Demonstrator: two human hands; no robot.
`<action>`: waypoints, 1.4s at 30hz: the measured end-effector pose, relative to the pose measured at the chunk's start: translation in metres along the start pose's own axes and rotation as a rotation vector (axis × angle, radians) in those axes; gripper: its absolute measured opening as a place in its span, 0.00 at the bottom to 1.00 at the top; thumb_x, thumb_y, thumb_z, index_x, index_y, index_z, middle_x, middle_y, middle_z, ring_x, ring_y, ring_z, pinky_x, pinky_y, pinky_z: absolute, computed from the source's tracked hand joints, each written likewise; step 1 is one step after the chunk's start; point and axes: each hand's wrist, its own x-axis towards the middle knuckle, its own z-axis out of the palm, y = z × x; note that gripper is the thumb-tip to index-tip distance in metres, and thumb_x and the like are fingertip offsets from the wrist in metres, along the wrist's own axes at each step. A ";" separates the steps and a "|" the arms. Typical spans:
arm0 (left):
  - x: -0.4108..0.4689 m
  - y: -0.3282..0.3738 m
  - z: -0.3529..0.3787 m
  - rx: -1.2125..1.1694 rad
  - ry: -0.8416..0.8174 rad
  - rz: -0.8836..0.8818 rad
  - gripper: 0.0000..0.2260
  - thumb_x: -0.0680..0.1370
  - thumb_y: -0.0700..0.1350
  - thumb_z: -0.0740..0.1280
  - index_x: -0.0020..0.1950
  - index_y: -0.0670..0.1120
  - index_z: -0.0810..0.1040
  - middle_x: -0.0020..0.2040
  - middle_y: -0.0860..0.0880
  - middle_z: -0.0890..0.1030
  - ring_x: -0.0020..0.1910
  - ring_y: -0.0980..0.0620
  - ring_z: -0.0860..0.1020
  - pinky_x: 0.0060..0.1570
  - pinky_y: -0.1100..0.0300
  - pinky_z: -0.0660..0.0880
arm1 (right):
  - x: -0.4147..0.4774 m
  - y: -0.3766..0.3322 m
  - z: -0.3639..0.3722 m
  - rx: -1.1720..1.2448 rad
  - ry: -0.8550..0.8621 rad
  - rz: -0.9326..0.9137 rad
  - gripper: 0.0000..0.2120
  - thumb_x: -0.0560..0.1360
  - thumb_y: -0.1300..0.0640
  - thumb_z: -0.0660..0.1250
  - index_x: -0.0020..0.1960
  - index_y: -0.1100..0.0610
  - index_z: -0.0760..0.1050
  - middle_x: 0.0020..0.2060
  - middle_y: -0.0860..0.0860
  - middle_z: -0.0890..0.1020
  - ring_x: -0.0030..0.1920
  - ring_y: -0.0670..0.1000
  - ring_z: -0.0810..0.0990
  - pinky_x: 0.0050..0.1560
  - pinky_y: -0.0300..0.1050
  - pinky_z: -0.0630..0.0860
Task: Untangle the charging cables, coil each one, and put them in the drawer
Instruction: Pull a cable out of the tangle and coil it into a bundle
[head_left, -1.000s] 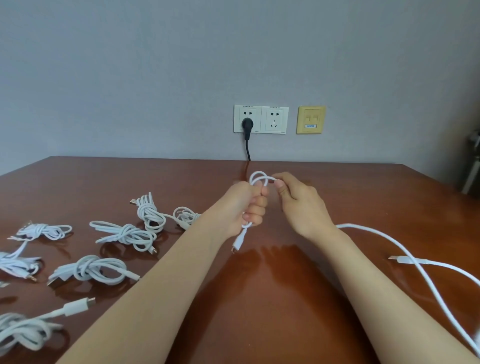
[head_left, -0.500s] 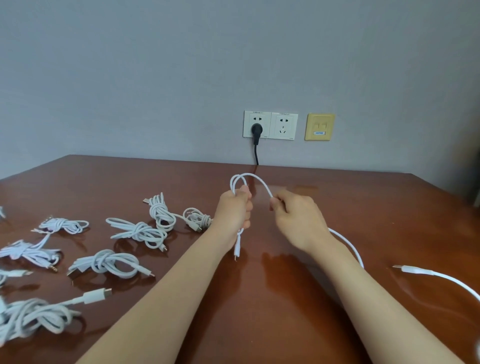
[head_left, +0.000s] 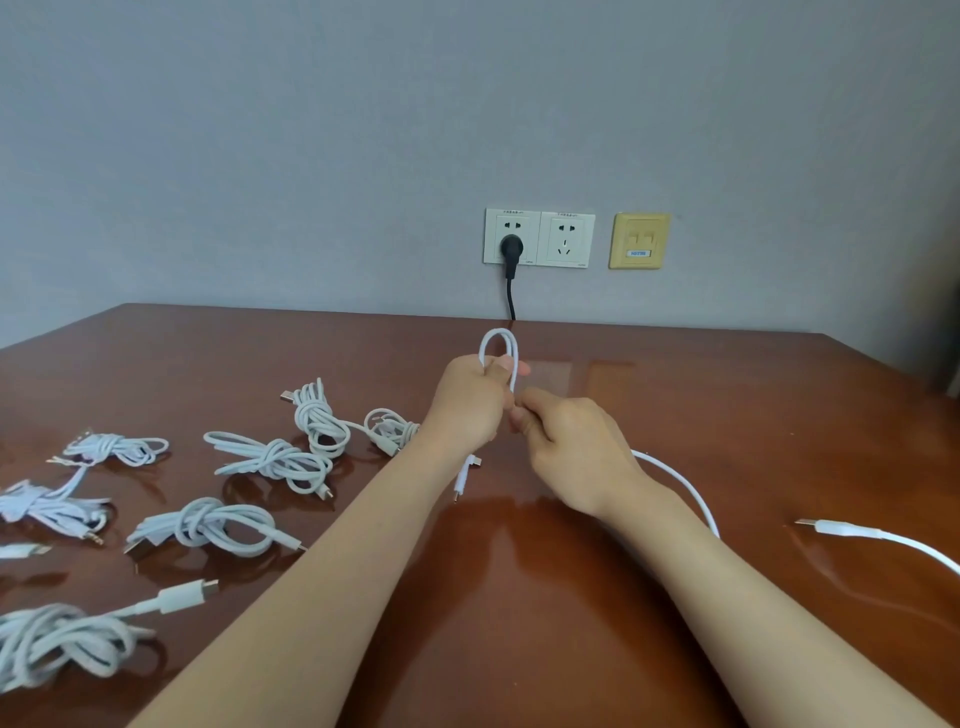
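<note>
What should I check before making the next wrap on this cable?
1. Left hand grips the white cable at its loop: ok.
2. Right hand pinches the strand below the loop: ok.
3. Short end's connector hangs free under the left hand: ok.
4. Slack trailing right over the table is free of knots: cannot tell, the right forearm hides part.
5. Coiled bundles lie left of the left arm, off this cable: ok.
6. Drawer ready: cannot tell, not in view.

Plain grey wall (head_left: 311, 130), glossy reddish-brown table (head_left: 727, 415), white double socket (head_left: 566, 239) with black plug (head_left: 511, 248), yellowed plate (head_left: 639, 240), perhaps a data port
</note>
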 end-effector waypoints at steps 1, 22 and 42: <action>-0.001 0.000 0.000 0.068 -0.002 0.026 0.12 0.83 0.43 0.54 0.46 0.45 0.76 0.18 0.55 0.69 0.20 0.58 0.66 0.25 0.64 0.62 | 0.000 0.000 0.000 -0.011 -0.006 0.000 0.09 0.80 0.55 0.55 0.49 0.56 0.72 0.41 0.58 0.80 0.45 0.63 0.75 0.39 0.48 0.66; -0.002 0.003 -0.012 -0.789 -0.253 -0.275 0.15 0.84 0.44 0.51 0.39 0.44 0.68 0.40 0.47 0.85 0.44 0.51 0.80 0.43 0.60 0.74 | -0.001 0.001 -0.006 0.018 0.008 -0.018 0.12 0.80 0.47 0.55 0.56 0.48 0.75 0.35 0.49 0.73 0.44 0.60 0.74 0.45 0.49 0.71; 0.005 0.002 -0.024 -1.107 -0.082 -0.207 0.16 0.84 0.45 0.50 0.37 0.47 0.66 0.23 0.54 0.66 0.15 0.59 0.58 0.17 0.69 0.57 | 0.004 0.006 -0.015 0.388 -0.248 0.092 0.13 0.78 0.49 0.62 0.36 0.52 0.72 0.26 0.46 0.69 0.28 0.43 0.65 0.32 0.36 0.62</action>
